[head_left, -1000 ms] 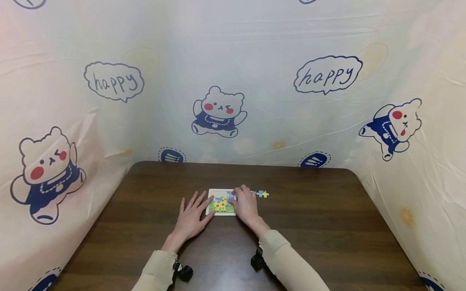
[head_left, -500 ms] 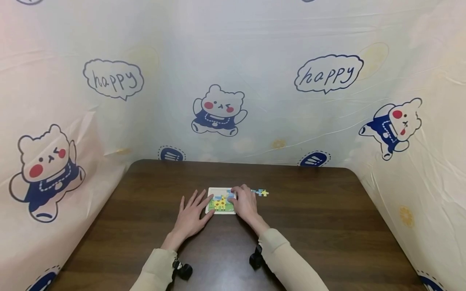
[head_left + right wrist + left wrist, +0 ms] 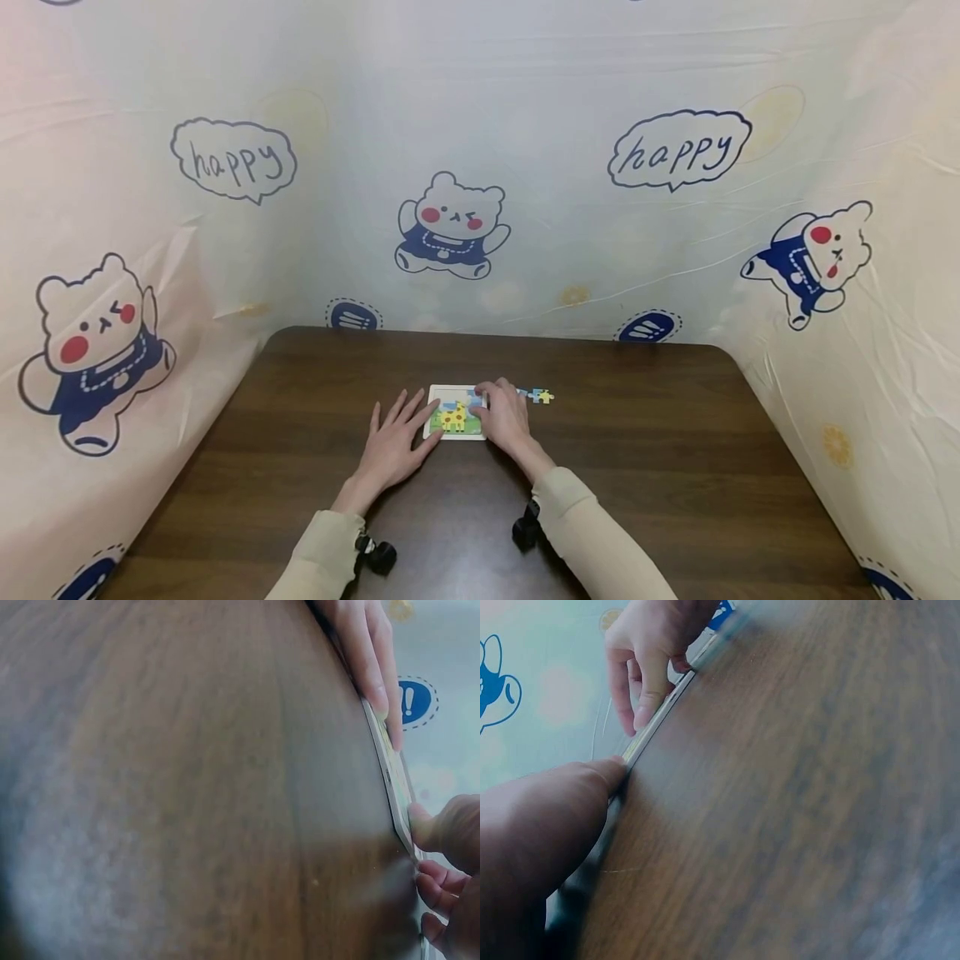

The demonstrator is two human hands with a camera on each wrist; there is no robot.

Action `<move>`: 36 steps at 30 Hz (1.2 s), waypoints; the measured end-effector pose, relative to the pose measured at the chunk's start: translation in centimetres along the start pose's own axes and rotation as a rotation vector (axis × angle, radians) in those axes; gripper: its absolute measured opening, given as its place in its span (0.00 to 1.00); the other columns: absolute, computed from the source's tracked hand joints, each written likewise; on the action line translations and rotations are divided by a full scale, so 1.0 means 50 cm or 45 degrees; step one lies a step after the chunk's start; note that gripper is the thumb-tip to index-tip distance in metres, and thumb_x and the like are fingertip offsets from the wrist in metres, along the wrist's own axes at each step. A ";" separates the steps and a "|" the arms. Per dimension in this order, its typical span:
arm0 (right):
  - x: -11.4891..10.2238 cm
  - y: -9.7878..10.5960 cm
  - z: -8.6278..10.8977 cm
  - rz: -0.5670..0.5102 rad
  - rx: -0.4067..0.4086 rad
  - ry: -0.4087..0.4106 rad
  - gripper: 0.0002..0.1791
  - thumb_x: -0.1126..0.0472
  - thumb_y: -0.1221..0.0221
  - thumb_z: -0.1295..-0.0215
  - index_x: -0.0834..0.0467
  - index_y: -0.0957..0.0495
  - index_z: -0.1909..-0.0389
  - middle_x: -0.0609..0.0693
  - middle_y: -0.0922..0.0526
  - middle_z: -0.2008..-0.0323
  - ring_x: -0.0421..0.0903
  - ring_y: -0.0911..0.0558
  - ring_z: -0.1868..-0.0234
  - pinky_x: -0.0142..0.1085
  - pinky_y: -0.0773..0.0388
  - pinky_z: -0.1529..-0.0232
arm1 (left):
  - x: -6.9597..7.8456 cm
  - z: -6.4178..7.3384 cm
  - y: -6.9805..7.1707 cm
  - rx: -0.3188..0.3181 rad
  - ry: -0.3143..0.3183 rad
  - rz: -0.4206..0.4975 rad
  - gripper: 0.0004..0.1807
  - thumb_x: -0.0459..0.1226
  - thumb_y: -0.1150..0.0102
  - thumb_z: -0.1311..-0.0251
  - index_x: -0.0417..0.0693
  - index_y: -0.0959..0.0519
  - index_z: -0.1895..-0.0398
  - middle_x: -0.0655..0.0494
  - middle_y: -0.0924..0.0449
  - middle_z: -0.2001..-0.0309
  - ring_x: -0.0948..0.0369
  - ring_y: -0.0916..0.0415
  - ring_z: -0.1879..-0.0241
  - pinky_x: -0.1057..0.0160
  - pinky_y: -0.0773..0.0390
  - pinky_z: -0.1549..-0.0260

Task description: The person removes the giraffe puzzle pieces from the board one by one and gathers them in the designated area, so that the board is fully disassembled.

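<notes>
L hand (image 3: 392,447) spread, R hand (image 3: 507,422) bent (grip unclear), both on giraffe puzzle (image 3: 453,418).

Pale bear-printed backdrop (image 3: 555,167) around brown table (image 3: 660,450)

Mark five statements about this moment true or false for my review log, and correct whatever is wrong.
1. The left hand touches the left side of the white-bordered rectangular giraffe puzzle. True.
2. The left hand is clenched into a fist. False: its fingers are straight and spread.
3. The small blue-and-yellow jigsaw pieces outside the border lie to the right of the puzzle. True.
4. The right hand rests well away from the puzzle. False: it is at the puzzle's right side.
5. Both long fabric sleeves are black. False: both are pale cream.
</notes>
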State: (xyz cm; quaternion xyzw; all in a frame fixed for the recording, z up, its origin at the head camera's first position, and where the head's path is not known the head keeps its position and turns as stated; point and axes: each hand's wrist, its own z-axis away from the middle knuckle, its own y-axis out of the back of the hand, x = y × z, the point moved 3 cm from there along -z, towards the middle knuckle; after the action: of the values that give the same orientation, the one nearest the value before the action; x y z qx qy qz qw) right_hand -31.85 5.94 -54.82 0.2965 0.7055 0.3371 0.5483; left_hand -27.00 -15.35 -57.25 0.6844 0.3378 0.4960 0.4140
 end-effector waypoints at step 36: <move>-0.008 -0.007 -0.013 -0.074 -0.120 -0.015 0.18 0.66 0.30 0.29 0.51 0.15 0.40 0.57 0.24 0.46 0.53 0.23 0.51 0.47 0.29 0.52 | -0.001 0.002 -0.002 0.007 0.004 -0.002 0.35 0.57 0.39 0.23 0.61 0.29 0.16 0.49 0.39 0.12 0.39 0.48 0.11 0.21 0.58 0.18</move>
State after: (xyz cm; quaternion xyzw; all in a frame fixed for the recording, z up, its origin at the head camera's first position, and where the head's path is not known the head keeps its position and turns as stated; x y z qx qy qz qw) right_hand -32.42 5.31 -54.77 0.2516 0.6939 0.3523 0.5754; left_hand -26.94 -15.38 -57.39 0.6845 0.3405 0.4958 0.4119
